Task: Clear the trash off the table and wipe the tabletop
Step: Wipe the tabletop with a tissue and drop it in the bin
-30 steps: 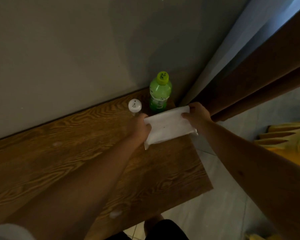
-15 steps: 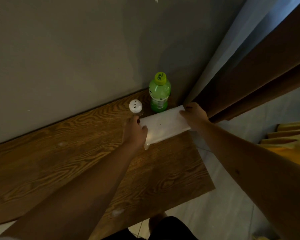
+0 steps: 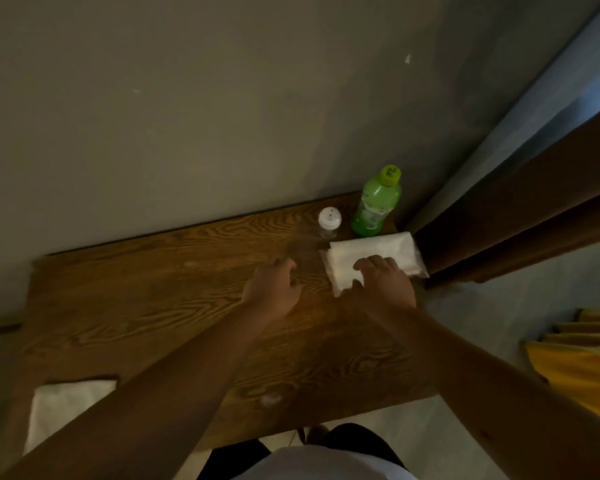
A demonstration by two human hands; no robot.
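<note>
White tissue pack point(image 3: 374, 256) at far right of table point(image 3: 125, 306) looks soft, light, crinkly (grab long edges); right hand point(image 3: 385, 284) rests fingers on it, left hand point(image 3: 272, 291) loosely curled, empty.

Table point(image 3: 153, 306): set against the wall.
Bottle point(image 3: 376, 202): far right corner of the table, upright.
Shaker point(image 3: 329, 222): just left of the bottle.
Wipes pack point(image 3: 374, 254): before both, at the right edge.
Cloth point(image 3: 63, 407): near left corner.
</note>
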